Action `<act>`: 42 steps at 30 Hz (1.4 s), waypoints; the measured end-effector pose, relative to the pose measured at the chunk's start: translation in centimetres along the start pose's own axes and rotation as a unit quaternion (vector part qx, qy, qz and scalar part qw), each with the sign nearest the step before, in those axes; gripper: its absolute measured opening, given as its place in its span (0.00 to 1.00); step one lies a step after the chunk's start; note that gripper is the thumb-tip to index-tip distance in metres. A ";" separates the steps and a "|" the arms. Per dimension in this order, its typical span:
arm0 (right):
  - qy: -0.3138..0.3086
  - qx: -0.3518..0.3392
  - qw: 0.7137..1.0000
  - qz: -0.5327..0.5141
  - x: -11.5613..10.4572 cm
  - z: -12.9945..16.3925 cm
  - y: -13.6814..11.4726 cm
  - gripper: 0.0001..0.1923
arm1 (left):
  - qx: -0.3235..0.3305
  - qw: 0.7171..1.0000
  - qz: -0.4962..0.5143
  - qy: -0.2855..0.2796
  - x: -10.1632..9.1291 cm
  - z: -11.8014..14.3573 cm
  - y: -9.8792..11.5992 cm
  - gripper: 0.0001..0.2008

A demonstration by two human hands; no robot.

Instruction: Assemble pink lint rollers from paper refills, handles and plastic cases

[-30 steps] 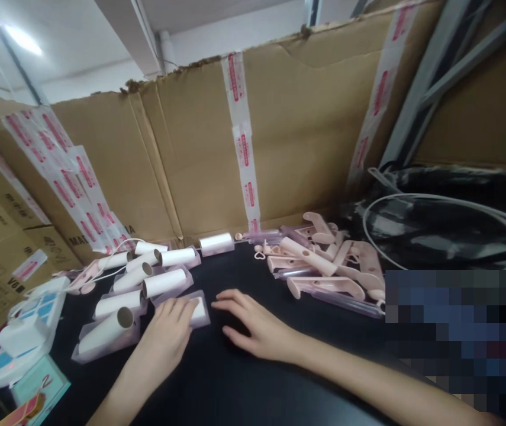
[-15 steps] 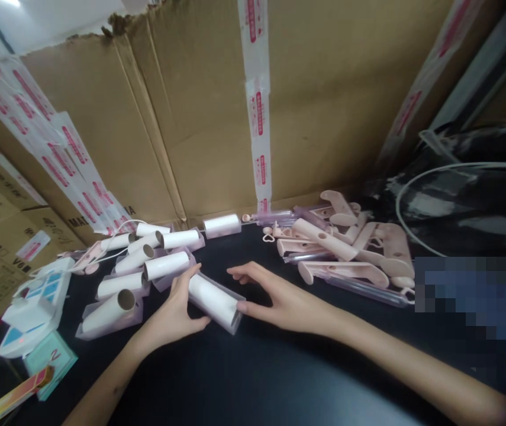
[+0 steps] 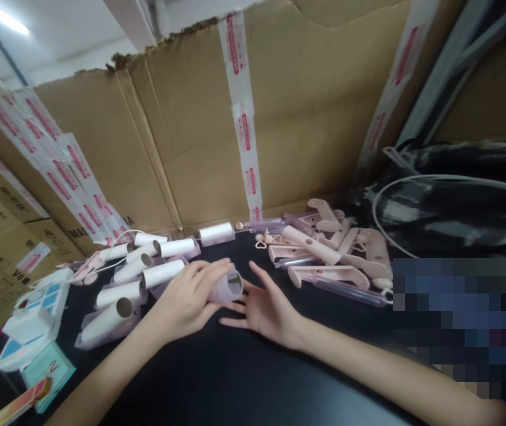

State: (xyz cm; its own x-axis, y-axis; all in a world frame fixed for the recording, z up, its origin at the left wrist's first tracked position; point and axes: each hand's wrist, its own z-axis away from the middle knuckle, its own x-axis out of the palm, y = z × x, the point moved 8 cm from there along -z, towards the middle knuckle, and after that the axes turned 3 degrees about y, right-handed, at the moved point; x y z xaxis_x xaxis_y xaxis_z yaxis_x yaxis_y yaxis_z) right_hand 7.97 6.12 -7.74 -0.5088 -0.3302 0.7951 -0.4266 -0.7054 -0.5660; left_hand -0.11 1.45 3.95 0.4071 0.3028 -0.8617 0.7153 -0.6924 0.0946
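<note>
My left hand (image 3: 188, 299) grips a white paper roll in a clear plastic cover (image 3: 229, 286), lifted off the black table (image 3: 244, 378) with its open end turned toward me. Just right of it, my right hand (image 3: 265, 307) is open, palm up, fingers spread under and beside the roll's end. Several more white rolls in clear covers (image 3: 141, 278) lie in a row to the left of my left hand. A pile of pink plastic handles (image 3: 328, 251) lies to the right, beyond my right hand.
Taped cardboard sheets (image 3: 217, 130) wall off the back of the table. A white and blue power strip (image 3: 31, 319) and a teal card (image 3: 44, 378) sit at the left edge. A black bag with a white hoop (image 3: 452, 207) fills the right.
My left hand has picked the roll up from the table and tipped its end toward me. My right hand let go of the roll's end and turned palm up.
</note>
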 end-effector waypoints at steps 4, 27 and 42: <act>-0.014 -0.007 0.999 -0.045 0.0 -0.2 -0.7 0.30 | 0.048 0.998 -0.020 -0.030 0.0 -3.0 0.9 0.28; 0.093 -0.014 0.904 0.418 -1.8 2.6 -9.5 0.19 | -0.283 0.922 0.259 0.058 6.5 7.3 -7.5 0.28; 0.185 -0.177 0.722 0.643 0.4 4.7 -12.1 0.16 | 0.137 0.958 -0.241 0.071 4.0 6.5 -2.2 0.27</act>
State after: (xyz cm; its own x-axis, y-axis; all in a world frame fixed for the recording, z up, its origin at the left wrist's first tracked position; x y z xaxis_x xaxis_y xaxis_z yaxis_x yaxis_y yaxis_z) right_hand 16.45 11.64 0.44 -0.7917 -0.3336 -0.5118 0.4441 0.2608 -0.8572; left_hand -3.71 -0.07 -2.93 0.1536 0.7030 -0.6944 0.6720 -0.5895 -0.4482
